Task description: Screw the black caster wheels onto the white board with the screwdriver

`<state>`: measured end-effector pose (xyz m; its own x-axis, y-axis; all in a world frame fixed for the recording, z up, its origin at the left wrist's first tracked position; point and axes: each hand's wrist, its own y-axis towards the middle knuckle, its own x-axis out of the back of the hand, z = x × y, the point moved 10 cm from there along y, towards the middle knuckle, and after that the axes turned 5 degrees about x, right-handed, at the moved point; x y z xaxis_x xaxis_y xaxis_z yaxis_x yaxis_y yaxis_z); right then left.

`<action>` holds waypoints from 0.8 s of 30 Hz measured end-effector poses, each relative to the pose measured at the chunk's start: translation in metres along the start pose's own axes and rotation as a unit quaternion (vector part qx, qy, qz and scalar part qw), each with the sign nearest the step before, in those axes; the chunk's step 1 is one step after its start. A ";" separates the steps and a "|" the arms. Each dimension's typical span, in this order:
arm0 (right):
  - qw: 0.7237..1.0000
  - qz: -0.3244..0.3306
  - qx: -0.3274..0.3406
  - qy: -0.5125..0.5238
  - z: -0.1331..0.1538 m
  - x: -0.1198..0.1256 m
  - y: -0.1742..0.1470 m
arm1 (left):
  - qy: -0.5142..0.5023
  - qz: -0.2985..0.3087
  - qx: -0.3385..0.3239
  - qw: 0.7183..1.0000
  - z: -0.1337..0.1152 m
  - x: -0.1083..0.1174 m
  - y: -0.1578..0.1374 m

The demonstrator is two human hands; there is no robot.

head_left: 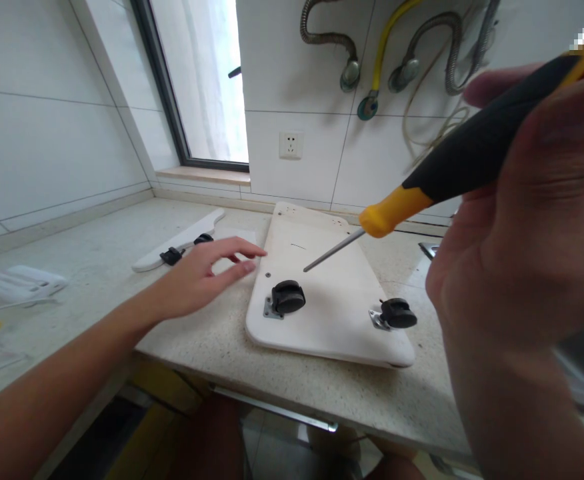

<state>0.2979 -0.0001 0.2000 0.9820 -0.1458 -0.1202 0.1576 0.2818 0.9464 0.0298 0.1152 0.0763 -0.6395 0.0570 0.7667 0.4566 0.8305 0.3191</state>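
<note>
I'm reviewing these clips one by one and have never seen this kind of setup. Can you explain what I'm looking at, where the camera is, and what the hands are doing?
There is no machine here: a person works with bare hands, and the single picture comes from a camera worn on their head, looking forward and down. The right hand, close to the lens, grips a screwdriver with a black and yellow handle; its metal tip hangs just above a white board. The board lies flat on a speckled stone counter and carries two black caster wheels at its near edge. The left hand is open, fingers at the board's left edge. Further left lie a second white panel and a white power strip.
</note>
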 end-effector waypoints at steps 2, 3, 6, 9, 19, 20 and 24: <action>1.000 -0.006 0.004 0.000 -0.004 -0.005 0.006 | -0.021 0.077 -0.058 0.995 -0.034 -0.032 -0.009; 1.000 -0.008 0.008 -0.004 -0.007 -0.005 0.011 | -0.030 0.109 -0.072 0.991 -0.044 -0.045 -0.013; 0.995 -0.055 0.073 -0.032 -0.006 0.006 0.019 | -0.063 0.148 -0.088 0.983 -0.053 -0.067 -0.017; 0.972 -0.151 0.164 -0.073 0.005 0.024 0.011 | -0.079 0.105 -0.084 0.988 -0.046 -0.066 -0.014; 0.977 -0.119 0.139 -0.108 0.005 -0.015 0.000 | -0.094 -0.023 -0.082 0.992 -0.022 -0.051 -0.020; 0.980 -0.103 0.120 -0.119 0.003 -0.019 -0.002 | -0.082 -0.026 -0.091 0.992 -0.024 -0.049 -0.022; 0.989 -0.012 0.033 -0.146 -0.011 -0.027 -0.007 | -0.052 -0.017 -0.103 0.993 -0.030 -0.043 -0.024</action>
<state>0.2717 0.0126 0.1930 0.9048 -0.4217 -0.0595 0.1633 0.2146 0.9630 0.0643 0.0766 0.0526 -0.7125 0.0967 0.6950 0.5432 0.7031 0.4590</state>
